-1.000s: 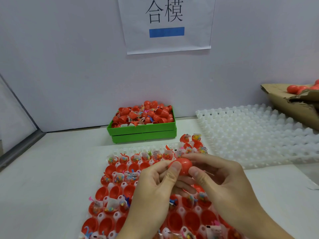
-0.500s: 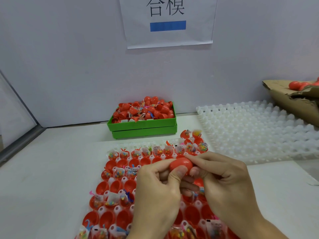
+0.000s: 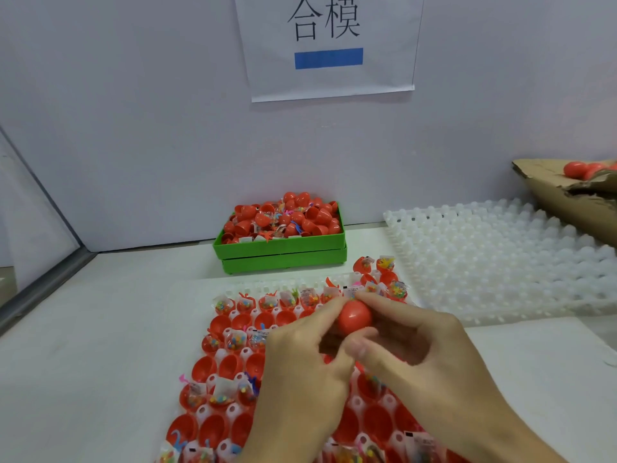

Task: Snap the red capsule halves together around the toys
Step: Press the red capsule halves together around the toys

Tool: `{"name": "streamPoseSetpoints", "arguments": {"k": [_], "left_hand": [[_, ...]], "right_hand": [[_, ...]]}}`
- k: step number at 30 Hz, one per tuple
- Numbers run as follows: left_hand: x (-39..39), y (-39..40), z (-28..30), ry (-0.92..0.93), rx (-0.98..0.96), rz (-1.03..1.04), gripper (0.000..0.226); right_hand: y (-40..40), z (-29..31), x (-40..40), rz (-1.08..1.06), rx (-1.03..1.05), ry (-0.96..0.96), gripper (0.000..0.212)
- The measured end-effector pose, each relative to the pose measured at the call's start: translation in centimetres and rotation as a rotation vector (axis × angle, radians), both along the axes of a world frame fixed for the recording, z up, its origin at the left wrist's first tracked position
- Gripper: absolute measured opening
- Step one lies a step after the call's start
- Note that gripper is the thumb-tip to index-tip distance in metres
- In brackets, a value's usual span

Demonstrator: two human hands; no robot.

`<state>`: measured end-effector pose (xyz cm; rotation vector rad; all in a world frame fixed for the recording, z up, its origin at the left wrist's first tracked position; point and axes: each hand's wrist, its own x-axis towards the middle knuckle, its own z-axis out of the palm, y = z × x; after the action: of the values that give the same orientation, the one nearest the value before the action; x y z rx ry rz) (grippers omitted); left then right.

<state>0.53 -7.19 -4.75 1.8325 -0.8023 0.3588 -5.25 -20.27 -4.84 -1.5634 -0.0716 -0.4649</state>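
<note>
A red capsule [image 3: 354, 316] sits near the middle of the view, held up over the tray of red halves [image 3: 213, 426]. The left hand [image 3: 300, 369] and right hand [image 3: 424, 359] both pinch it with curled fingers. At 12 o'clock a green box [image 3: 283, 252] full of red halves stands by the grey wall [image 3: 133, 111]. At 2 o'clock lies a white bumpy tray [image 3: 500, 262] on the white table [image 3: 83, 362]. A paper sign [image 3: 329, 45] hangs high on the wall.
</note>
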Motion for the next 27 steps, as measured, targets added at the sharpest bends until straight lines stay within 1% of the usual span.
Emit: {"name": "streamPoseSetpoints", "arguments": {"k": [2,3,5,6,7,10,12,13,15,17,20,24,27], "left_hand": [[-0.1,-0.3,-0.3,-0.142,0.121,0.042,0.036],[-0.1,-0.3,-0.4,-0.163,0.162,0.045,0.042],[-0.1,-0.1,-0.3,-0.113,0.172,0.005,0.053],[0.0,0.0,-0.2,-0.047,0.136,-0.034,0.053],[0.2,0.2,-0.1,0.062,0.069,-0.096,0.051],[0.7,0.6,0.2,0.437,-0.132,-0.312,0.054],[0.6,0.5,0.1,0.6,-0.223,-0.414,0.05],[0.4,0.3,0.0,0.642,-0.27,-0.447,0.042],[0.2,-0.1,-0.1,0.655,-0.331,-0.432,0.024],[0.0,-0.3,-0.4,0.635,-0.359,-0.384,0.024],[-0.3,-0.5,-0.4,0.605,-0.374,-0.351,0.024],[-0.5,-0.6,-0.3,0.591,-0.385,-0.317,0.023],[-0.5,-0.7,-0.1,0.585,-0.378,-0.306,0.022]], "right_hand": [[0.3,-0.2,0.2,-0.08,0.038,0.03,0.037],[0.3,-0.2,0.2,-0.109,0.053,0.041,0.037],[-0.2,0.0,0.2,-0.126,0.09,0.047,0.04],[-0.5,0.2,0.2,-0.121,0.112,0.039,0.041],[-0.8,0.5,0.1,-0.105,0.125,0.026,0.039],[-0.8,0.8,-0.1,-0.012,0.125,-0.017,0.032],[-0.4,0.8,-0.2,0.041,0.125,-0.028,0.034],[-0.3,0.7,-0.2,0.049,0.099,-0.035,0.036],[-0.2,0.5,-0.2,0.03,0.017,-0.045,0.048],[-0.2,0.4,-0.2,0.021,-0.005,-0.057,0.053],[-0.1,0.6,-0.1,0.037,0.01,-0.077,0.05],[0.0,0.3,-0.1,0.022,0.02,-0.082,0.058],[0.1,0.3,0.1,0.023,0.015,-0.075,0.053]]}}
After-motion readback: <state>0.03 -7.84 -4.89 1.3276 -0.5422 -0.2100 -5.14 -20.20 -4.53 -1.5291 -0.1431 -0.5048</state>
